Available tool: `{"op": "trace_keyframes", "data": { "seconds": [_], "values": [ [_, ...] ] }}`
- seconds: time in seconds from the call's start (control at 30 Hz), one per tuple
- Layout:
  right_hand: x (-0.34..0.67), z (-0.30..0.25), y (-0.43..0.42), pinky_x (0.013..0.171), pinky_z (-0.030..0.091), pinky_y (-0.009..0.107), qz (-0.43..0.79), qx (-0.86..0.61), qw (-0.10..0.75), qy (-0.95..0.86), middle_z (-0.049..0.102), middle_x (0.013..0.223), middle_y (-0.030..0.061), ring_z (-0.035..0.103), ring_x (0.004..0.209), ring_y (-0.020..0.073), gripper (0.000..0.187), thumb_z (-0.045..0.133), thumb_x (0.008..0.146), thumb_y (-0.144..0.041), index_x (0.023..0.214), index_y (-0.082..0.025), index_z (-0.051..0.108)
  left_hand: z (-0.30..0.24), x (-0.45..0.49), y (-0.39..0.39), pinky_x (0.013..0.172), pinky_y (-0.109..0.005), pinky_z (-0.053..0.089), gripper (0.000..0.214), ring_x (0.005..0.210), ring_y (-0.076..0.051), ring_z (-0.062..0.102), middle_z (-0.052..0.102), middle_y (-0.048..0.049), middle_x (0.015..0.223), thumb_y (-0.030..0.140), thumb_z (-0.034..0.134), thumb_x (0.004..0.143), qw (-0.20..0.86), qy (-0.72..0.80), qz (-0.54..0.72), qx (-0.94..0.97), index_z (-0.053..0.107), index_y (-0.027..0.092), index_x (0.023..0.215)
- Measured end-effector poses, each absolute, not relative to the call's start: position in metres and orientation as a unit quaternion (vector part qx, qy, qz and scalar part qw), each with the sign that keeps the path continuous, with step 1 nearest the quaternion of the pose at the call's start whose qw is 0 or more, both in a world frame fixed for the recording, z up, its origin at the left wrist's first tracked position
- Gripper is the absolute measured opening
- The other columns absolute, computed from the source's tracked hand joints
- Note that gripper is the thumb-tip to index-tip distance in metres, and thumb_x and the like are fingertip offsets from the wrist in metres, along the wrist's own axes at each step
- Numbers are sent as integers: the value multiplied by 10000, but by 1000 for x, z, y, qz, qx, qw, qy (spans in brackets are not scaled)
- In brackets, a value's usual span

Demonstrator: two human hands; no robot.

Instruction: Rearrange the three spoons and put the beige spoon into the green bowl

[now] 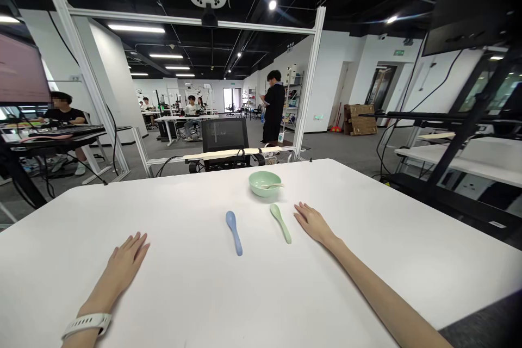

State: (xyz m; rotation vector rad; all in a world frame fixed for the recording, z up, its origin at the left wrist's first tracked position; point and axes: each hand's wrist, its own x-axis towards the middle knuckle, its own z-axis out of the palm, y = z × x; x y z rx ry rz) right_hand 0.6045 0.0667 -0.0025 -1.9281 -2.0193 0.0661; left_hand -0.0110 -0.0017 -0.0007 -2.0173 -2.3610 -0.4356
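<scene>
A plain pale green bowl and pale green spoon sit beside a powder-blue spoon on the white worktop.

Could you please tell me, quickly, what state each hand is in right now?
Left hand: open, flat on the table, holding nothing.
Right hand: open, flat, holding nothing.

left hand: palm down, flat on the white table, fingers spread | left wrist: white band, arm from the near edge | right hand: palm down, flat, fingers loosely together | right forearm: angled in from the near right corner
</scene>
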Motion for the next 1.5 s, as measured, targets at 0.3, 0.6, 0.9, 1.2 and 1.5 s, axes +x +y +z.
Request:
{"op": "trace_keyframes", "data": {
  "seconds": [0.3, 0.6, 0.9, 1.2, 1.5],
  "values": [
    [604, 1, 64, 1263, 305, 466, 24, -680, 166, -714, 463, 1630, 173, 387, 1547, 304, 555, 380, 1064, -374, 1516, -110, 564, -4, -13, 0, 1254, -582, 333, 740, 1548, -338, 401, 483, -158, 1632, 512, 240, 964, 15, -750, -147, -645, 555, 114, 1503],
    [572, 82, 109, 1097, 435, 382, -53, -631, 254, -731, 698, 1358, 146, 609, 1265, 274, 411, 428, 1043, -262, 1340, -160, 693, -10, -15, 2, 1255, -577, 326, 753, 1547, -332, 405, 490, -158, 1629, 527, 237, 956, 17, -751, -161, -640, 563, 115, 1497],
    [516, 133, 170, 1005, 453, 319, 5, -652, 89, -753, 800, 1157, 128, 701, 1141, 276, 205, 716, 908, -196, 1077, -185, 832, -2, -11, -1, 1267, -579, 299, 764, 1559, -326, 386, 471, -161, 1641, 517, 224, 954, 6, -754, -138, -643, 549, 104, 1507],
    [516, 139, 167, 974, 479, 290, 8, -659, 134, -740, 818, 1121, 113, 730, 1098, 264, 276, 637, 896, -109, 1060, -178, 848, -5, -10, -2, 1260, -575, 321, 737, 1545, -329, 410, 513, -168, 1616, 515, 251, 952, 13, -751, -151, -643, 584, 119, 1476],
    [559, 111, 83, 826, 554, 321, 90, -603, 431, -665, 815, 1080, 99, 738, 873, 241, 234, 640, 929, -304, 1026, -179, 813, 45, 46, -11, 1088, -485, 514, 648, 1211, -336, 673, 761, -146, 1268, 652, 459, 830, -103, -696, -357, -614, 734, 193, 1196]
  ]
}}
